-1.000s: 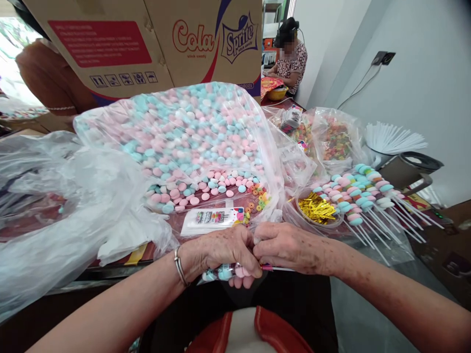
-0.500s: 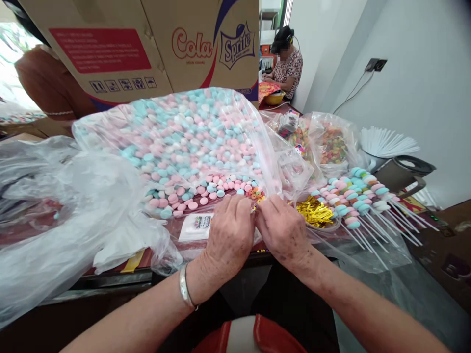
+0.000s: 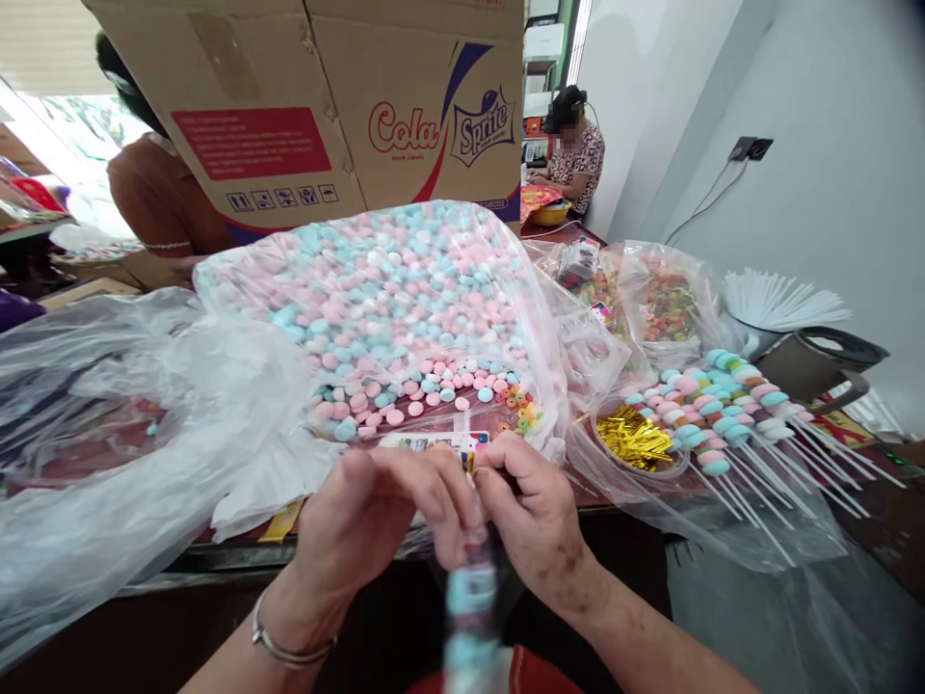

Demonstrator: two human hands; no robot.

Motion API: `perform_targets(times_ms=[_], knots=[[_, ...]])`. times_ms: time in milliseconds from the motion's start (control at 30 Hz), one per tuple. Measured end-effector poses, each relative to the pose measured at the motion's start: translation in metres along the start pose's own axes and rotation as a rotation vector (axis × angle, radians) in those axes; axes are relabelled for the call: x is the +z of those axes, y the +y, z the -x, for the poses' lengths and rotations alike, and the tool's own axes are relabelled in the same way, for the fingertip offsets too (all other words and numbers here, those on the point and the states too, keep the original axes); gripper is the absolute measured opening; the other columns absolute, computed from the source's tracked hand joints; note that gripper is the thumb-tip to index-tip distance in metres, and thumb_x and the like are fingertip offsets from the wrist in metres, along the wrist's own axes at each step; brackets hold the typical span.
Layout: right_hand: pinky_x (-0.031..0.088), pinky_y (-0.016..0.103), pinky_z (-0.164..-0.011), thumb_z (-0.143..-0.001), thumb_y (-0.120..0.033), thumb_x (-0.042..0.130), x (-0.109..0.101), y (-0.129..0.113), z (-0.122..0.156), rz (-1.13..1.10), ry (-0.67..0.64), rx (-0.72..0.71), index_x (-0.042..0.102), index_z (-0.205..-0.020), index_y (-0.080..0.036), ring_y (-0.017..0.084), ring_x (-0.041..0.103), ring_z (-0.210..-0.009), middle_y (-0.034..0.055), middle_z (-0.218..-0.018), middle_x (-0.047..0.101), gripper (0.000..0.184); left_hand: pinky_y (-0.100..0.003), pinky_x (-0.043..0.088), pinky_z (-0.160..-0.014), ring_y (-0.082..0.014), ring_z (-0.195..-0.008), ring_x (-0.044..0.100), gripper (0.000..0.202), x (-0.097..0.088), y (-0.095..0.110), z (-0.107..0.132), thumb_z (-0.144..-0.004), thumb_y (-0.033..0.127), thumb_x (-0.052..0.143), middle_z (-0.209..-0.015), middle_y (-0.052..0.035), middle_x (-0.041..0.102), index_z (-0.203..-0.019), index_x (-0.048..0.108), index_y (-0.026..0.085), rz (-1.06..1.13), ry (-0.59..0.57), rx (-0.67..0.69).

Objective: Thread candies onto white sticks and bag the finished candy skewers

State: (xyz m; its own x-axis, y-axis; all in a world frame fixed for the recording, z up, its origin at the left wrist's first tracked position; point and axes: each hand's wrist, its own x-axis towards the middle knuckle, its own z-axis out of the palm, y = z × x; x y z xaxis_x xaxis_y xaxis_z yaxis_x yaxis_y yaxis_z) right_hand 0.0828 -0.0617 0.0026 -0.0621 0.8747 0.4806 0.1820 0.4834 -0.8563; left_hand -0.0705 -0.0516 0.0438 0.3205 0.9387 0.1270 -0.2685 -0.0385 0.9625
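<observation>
A wrapped candy skewer (image 3: 471,602), blue and pinkish in clear film, hangs blurred below my hands. The fingers of my left hand (image 3: 383,511) curl around its upper end; motion smears their tips. My right hand (image 3: 539,525) pinches close beside them, thumb against forefinger, at a short gold twist tie (image 3: 467,461). Exactly where the tie runs between the fingers is hidden. Just beyond the hands lie printed cards (image 3: 434,441), partly covered. Pink, blue and white candies (image 3: 394,416) spill from a large clear bag (image 3: 390,280), with small fruit-coloured rings (image 3: 518,410) beside them.
To the right stand a tub of gold twist ties (image 3: 636,439), several candy skewers (image 3: 723,405) on white sticks, a grey jug (image 3: 820,361) and white sticks (image 3: 784,299). Crumpled plastic (image 3: 246,405) covers the left. Behind are a tall carton (image 3: 339,106) and two people.
My hands have come down and nearer to me. My left hand has turned, its fingers less tightly folded. The wrapped candy skewer now shows beneath them. The camera view has shifted too.
</observation>
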Motion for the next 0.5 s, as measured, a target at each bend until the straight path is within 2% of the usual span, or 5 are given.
perform_targets(times_ms=[67, 133, 300, 400, 500], knots=[[0.039, 0.024, -0.060, -0.085, -0.015, 0.046, 0.003, 0.000, 0.001, -0.005, 0.032, -0.015, 0.054, -0.072, -0.019, 0.012, 0.047, -0.063, -0.0009, -0.068, 0.049, 0.016, -0.036, 0.047, -0.071, -0.0222, -0.059, 0.057, 0.053, -0.009, 0.002, 0.011, -0.086, 0.059, 0.045, -0.050, -0.0068, 0.063, -0.060, 0.071, 0.020, -0.289, -0.086, -0.116], [0.041, 0.025, -0.062, -0.085, -0.015, 0.046, 0.010, -0.001, 0.006, -0.042, 0.030, -0.036, 0.054, -0.072, -0.019, 0.013, 0.048, -0.066, 0.0001, -0.070, 0.050, 0.016, -0.033, 0.048, -0.075, -0.0207, -0.067, 0.060, 0.045, -0.013, -0.005, 0.021, -0.087, 0.051, 0.050, -0.063, -0.0060, 0.067, -0.065, 0.072, 0.020, -0.419, 0.062, -0.219], [0.045, 0.023, -0.063, -0.087, -0.019, 0.047, 0.044, -0.007, 0.025, -0.341, -0.260, 0.235, 0.056, -0.074, -0.017, 0.012, 0.051, -0.066, -0.0002, -0.071, 0.054, 0.016, -0.027, 0.052, -0.071, -0.0183, -0.078, 0.063, 0.020, -0.003, -0.027, 0.041, -0.076, 0.035, 0.070, -0.083, -0.0047, 0.069, -0.086, 0.070, 0.018, -0.004, 0.464, -0.291], [0.044, 0.021, -0.063, -0.086, -0.016, 0.050, 0.055, -0.003, 0.033, -0.369, -0.483, 0.291, 0.059, -0.074, -0.017, 0.010, 0.052, -0.066, -0.0017, -0.071, 0.055, 0.014, -0.019, 0.047, -0.052, -0.0104, -0.056, 0.058, 0.022, -0.005, -0.026, 0.057, -0.074, 0.031, 0.074, -0.076, 0.0007, 0.067, -0.090, 0.064, 0.020, 0.021, 0.711, -0.151], [0.042, 0.021, -0.067, -0.085, -0.013, 0.052, 0.047, 0.007, 0.033, -0.195, -0.557, 0.158, 0.061, -0.072, -0.017, 0.011, 0.052, -0.069, -0.0013, -0.074, 0.054, 0.015, -0.016, 0.030, -0.036, -0.0036, -0.037, 0.042, 0.025, -0.033, -0.012, 0.082, -0.071, 0.026, 0.076, -0.064, 0.0069, 0.060, -0.089, 0.060, 0.020, -0.208, 0.926, 0.019]])
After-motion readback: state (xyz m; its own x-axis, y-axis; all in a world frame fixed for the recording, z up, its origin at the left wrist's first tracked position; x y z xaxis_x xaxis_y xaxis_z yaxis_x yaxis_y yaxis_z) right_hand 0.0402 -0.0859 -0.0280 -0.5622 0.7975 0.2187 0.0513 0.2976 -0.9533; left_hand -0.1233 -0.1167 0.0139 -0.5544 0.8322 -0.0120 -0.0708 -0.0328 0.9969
